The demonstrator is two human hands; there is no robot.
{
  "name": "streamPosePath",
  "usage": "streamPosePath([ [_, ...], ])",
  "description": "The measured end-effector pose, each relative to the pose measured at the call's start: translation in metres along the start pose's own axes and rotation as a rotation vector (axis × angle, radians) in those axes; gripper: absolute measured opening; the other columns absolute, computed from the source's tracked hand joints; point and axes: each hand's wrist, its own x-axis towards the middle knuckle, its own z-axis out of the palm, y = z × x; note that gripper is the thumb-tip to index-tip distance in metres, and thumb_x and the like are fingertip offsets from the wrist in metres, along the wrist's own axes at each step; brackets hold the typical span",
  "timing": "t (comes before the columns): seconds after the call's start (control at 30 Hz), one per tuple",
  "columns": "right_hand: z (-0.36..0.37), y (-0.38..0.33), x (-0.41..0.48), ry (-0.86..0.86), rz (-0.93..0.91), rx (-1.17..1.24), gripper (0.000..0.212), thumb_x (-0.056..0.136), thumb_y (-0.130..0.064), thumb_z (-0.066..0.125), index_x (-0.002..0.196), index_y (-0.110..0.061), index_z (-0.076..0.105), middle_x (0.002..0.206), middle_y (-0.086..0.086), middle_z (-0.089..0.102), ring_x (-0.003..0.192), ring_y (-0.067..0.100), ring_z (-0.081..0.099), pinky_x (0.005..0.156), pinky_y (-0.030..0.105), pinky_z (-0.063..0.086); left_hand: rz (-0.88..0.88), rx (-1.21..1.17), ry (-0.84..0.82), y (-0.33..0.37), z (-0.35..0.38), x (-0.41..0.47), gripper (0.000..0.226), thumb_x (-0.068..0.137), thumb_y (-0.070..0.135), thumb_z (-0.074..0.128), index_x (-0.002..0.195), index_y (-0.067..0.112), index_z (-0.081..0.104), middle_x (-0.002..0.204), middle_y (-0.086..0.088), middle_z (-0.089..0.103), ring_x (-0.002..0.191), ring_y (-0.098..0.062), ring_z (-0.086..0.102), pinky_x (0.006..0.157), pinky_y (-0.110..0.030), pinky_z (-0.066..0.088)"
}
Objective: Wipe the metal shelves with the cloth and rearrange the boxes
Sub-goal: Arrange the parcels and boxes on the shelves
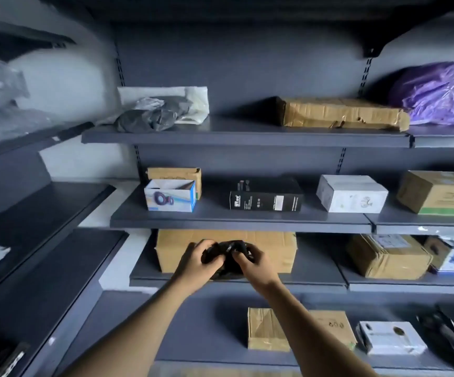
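Both hands, left hand (200,258) and right hand (250,261), grip a bunched black cloth (227,257) before a cardboard box (272,248); wiping carelessly could shove it off the metal shelf (315,278).

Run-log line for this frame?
hands: left hand and right hand both grip black cloth | location: before large cardboard box

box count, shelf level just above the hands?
5: brown cardboard box far left, blue-and-white box in front of it, black box centre, white box to its right, green-striped brown box far right. More could hide behind.
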Motion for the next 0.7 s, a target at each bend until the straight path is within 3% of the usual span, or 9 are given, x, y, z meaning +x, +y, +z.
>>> streamPosePath([
  [0.07, 0.017, 0.039, -0.002, -0.047, 0.081, -0.067, 0.023, 0.092, -0.04, 0.067, 0.111, -0.027, 0.07, 0.103, -0.001, 0.074, 0.105, 0.021, 0.068, 0.087, 0.032, 0.052, -0.065, -0.004, -0.066, -0.029, 0.017, -0.008, 0.014, 0.087, 0.019, 0.073, 0.09, 0.03, 0.064, 0.073, 0.015, 0.066, 0.069, 0.004, 0.062, 0.062, -0.009, 0.045],
  [0.17, 0.043, 0.104, -0.004, -0.091, 0.194, -0.144, 0.035, 0.096, -0.043, 0.064, 0.125, -0.025, 0.068, 0.114, 0.005, 0.074, 0.112, 0.024, 0.066, 0.082, 0.03, 0.048, -0.153, 0.02, -0.165, -0.088, 0.048, -0.014, 0.017, 0.091, 0.017, 0.07, 0.092, 0.031, 0.062, 0.074, 0.019, 0.064, 0.071, 0.005, 0.062, 0.06, -0.007, 0.043],
  [0.23, 0.064, 0.153, -0.003, -0.11, 0.233, -0.169, 0.037, 0.095, -0.045, 0.064, 0.125, -0.024, 0.068, 0.115, 0.004, 0.074, 0.112, 0.024, 0.067, 0.084, 0.03, 0.049, -0.2, 0.025, -0.202, -0.134, 0.073, -0.019, 0.014, 0.092, 0.02, 0.07, 0.101, 0.027, 0.062, 0.084, 0.02, 0.059, 0.074, 0.0, 0.06, 0.06, -0.006, 0.043],
  [0.37, 0.108, 0.244, 0.0, -0.116, 0.275, -0.173, 0.032, 0.096, -0.042, 0.065, 0.122, -0.023, 0.07, 0.103, -0.001, 0.073, 0.102, 0.018, 0.068, 0.072, 0.023, 0.041, -0.267, 0.044, -0.276, -0.232, 0.123, -0.025, 0.018, 0.094, 0.024, 0.068, 0.109, 0.029, 0.058, 0.089, 0.021, 0.051, 0.078, 0.008, 0.051, 0.058, -0.004, 0.042],
  [0.5, 0.157, 0.355, 0.022, -0.103, 0.285, -0.188, 0.027, 0.095, -0.041, 0.066, 0.114, -0.022, 0.072, 0.089, -0.006, 0.07, 0.09, 0.014, 0.068, 0.067, 0.023, 0.041, -0.281, 0.05, -0.297, -0.353, 0.19, -0.009, 0.023, 0.09, 0.028, 0.072, 0.108, 0.034, 0.06, 0.095, 0.015, 0.053, 0.085, 0.001, 0.058, 0.061, -0.007, 0.044],
  [0.57, 0.179, 0.408, 0.037, -0.088, 0.274, -0.206, 0.024, 0.096, -0.041, 0.066, 0.11, -0.022, 0.071, 0.085, -0.007, 0.069, 0.084, 0.014, 0.066, 0.064, 0.023, 0.041, -0.253, 0.035, -0.301, -0.41, 0.224, -0.002, 0.026, 0.088, 0.027, 0.074, 0.107, 0.035, 0.059, 0.099, 0.007, 0.056, 0.083, 0.001, 0.057, 0.062, -0.006, 0.043],
  [0.7, 0.217, 0.5, 0.075, -0.059, 0.202, -0.24, 0.024, 0.094, -0.035, 0.069, 0.114, -0.022, 0.069, 0.089, -0.01, 0.067, 0.083, 0.012, 0.062, 0.057, 0.008, 0.037, -0.144, 0.009, -0.26, -0.513, 0.28, 0.015, 0.038, 0.079, 0.028, 0.079, 0.108, 0.042, 0.058, 0.108, 0.001, 0.054, 0.094, 0.001, 0.056, 0.075, -0.006, 0.039],
])
